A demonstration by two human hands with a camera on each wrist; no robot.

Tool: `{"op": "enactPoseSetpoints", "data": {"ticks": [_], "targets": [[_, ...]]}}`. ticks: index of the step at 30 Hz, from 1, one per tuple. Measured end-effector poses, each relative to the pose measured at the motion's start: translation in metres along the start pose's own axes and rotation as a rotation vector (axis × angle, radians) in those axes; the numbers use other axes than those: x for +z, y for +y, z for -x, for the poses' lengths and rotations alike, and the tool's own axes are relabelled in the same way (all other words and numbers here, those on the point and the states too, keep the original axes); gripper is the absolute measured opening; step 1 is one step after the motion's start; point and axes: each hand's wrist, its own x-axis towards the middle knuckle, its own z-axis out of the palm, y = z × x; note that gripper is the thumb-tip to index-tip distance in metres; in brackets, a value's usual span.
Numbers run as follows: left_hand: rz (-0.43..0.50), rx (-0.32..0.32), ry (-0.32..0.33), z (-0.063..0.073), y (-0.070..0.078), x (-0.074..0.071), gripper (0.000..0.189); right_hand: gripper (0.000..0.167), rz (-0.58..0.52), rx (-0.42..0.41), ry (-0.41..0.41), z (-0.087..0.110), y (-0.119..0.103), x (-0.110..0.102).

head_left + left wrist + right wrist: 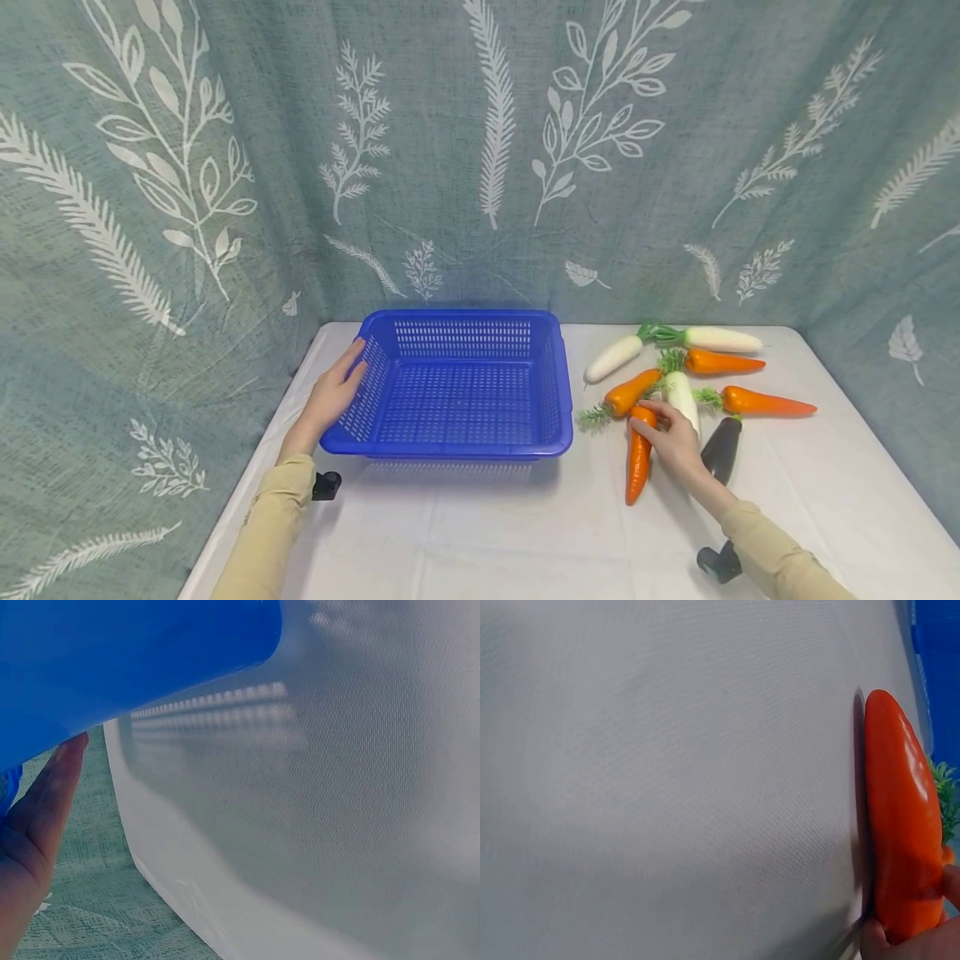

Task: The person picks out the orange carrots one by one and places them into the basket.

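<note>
At the left of the table, a blue plastic basket [450, 451] stands with slotted sides and a bare base. My left hand [333, 400] rests on its left rim with fingers fairly straight; in the left wrist view fingertips [81, 744] touch the basket's edge [172, 667]. My right hand [675, 437] pinches the thick end of an orange carrot [638, 471], which lies with its tip toward me. The right wrist view shows this carrot [904, 817] on the cloth, thumb and fingers around its wide end. The hand covers its top.
Around the right hand lie other carrots [768, 402], several white radishes [723, 339] with green tops and a dark eggplant [722, 450]. A white cloth [487, 533] covers the table. Patterned green-blue curtains [450, 167] enclose the back and sides.
</note>
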Motion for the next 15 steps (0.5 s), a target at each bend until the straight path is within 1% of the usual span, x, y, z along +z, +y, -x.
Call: {"op": "enactPoseSetpoints", "data": {"ticks": [8,15], "targets": [[0.001,0.004,0.008,-0.0011,0.0004,0.0005,0.05,0.041,0.003,-0.003,0.006,0.0004,-0.0018,-0.0016],[0.003,0.003,0.002,0.0009,0.0034,-0.0012,0.05,0.042,0.002,0.022,-0.009,0.0015,-0.006,-0.0046]]}}
